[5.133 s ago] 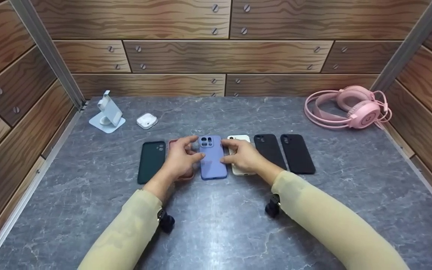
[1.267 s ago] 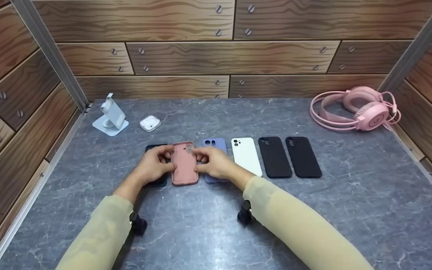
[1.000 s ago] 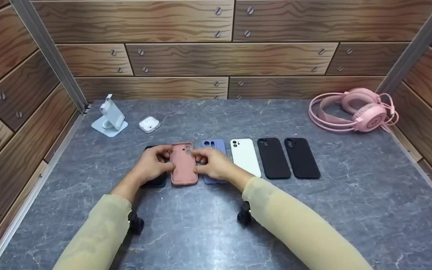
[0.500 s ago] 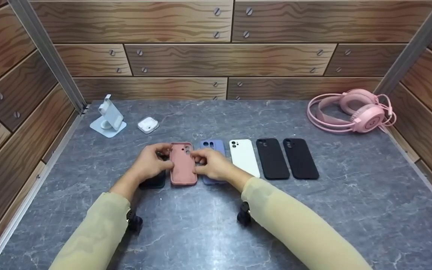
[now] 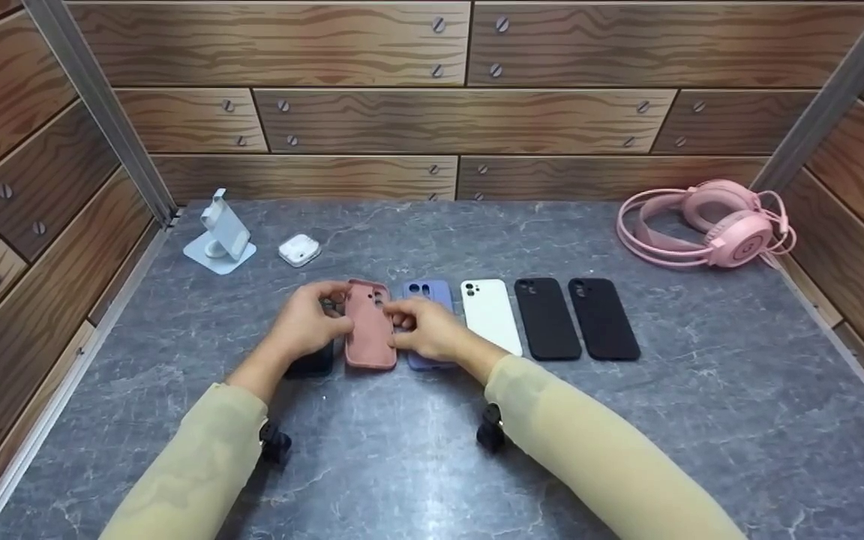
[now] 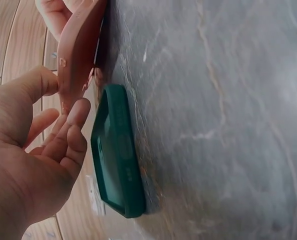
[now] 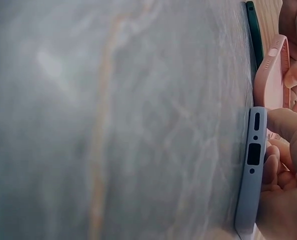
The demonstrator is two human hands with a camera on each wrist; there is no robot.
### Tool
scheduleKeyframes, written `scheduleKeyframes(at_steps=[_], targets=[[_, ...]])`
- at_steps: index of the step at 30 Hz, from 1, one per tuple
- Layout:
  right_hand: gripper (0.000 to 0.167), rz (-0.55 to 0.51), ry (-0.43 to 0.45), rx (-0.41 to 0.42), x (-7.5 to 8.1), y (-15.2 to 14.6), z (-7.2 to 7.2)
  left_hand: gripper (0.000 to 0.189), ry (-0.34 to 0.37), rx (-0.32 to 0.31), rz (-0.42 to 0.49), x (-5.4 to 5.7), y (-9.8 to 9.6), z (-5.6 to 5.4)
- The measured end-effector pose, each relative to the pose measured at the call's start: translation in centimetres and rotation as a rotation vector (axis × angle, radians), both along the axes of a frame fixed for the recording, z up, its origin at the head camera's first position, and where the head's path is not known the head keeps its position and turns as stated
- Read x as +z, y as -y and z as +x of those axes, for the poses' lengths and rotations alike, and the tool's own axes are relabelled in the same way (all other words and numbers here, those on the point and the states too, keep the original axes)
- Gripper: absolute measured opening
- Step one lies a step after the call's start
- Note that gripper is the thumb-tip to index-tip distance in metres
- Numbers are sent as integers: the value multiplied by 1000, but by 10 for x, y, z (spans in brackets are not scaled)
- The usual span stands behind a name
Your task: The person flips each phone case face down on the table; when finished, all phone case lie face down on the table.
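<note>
A pink phone case (image 5: 370, 330), its hollow inside up, is pinched at its two long edges between both hands. My left hand (image 5: 303, 322) has thumb and forefinger on its left edge; the left wrist view shows the case (image 6: 77, 55) tipped up off the table. My right hand (image 5: 432, 328) pinches its right edge. Under the left hand lies a dark green phone case (image 6: 121, 155), mostly hidden in the head view. Below the right hand, a purple phone case (image 7: 248, 190) lies flat, partly covered in the head view.
To the right lie a white phone case (image 5: 490, 315), a black phone case (image 5: 548, 319) and another black phone case (image 5: 603, 319). Behind stand a white charging stand (image 5: 229, 232), a small white box (image 5: 299, 250) and pink headphones (image 5: 736, 244). Wood-patterned walls enclose the grey table (image 5: 432, 450).
Earlier both hands were at the purple case; they have since moved left onto the pink one. In the last half second the pink case has tilted, its far end shifting slightly away.
</note>
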State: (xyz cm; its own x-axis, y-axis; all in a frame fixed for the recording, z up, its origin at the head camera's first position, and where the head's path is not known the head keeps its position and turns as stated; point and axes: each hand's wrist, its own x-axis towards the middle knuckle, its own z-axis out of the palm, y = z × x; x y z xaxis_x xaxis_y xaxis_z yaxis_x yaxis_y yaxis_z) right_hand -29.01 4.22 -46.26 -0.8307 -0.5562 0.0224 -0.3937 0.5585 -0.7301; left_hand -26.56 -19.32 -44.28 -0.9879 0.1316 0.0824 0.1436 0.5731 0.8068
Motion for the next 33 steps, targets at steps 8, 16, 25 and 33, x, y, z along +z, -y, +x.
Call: scheduleKeyframes(at_steps=[8, 16, 25, 33], targets=[[51, 12, -24, 5, 0, -1, 0, 63, -1, 21, 84, 2, -5, 1], [53, 5, -22, 2, 0, 0, 1, 58, -18, 48, 156, 1, -9, 2], [50, -11, -48, 14, -1, 0, 2, 57, 6, 60, 273, 3, -14, 4], [50, -42, -7, -31, 0, 1, 3, 57, 48, 81, 387, -1, -17, 5]])
